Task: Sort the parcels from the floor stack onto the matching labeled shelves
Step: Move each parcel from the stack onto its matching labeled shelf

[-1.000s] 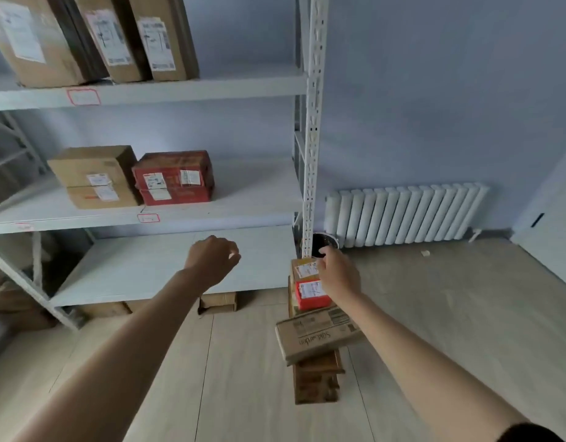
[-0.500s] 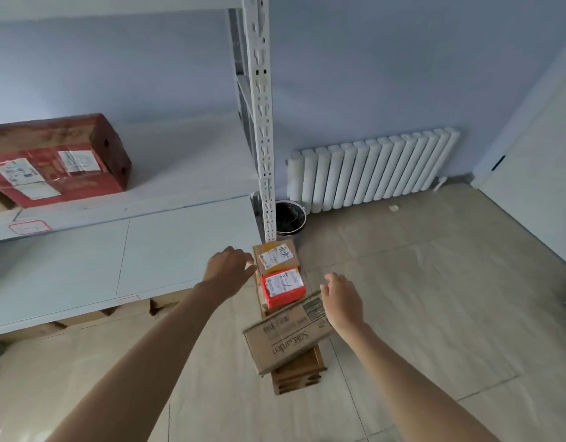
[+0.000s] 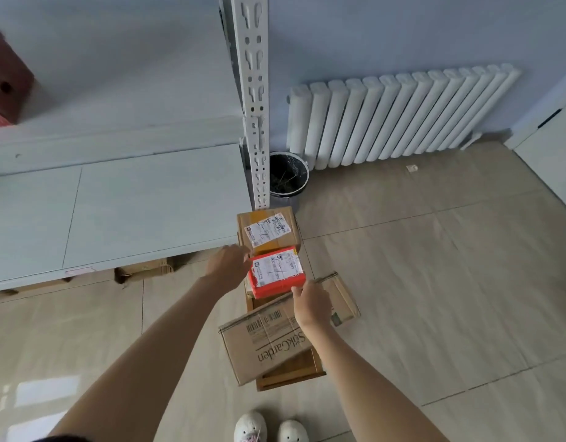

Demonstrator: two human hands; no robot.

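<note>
With our left hand and right hand open at the red parcel, not yet gripping, a lopsided lift could topple the skewed floor stack.

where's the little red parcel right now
In the head view, the red parcel sits on top of the floor stack just below centre, between the left hand and right hand, in front of the small brown box.

The shelf post and bin crowd the stack's far side; right floor lies open.
</note>
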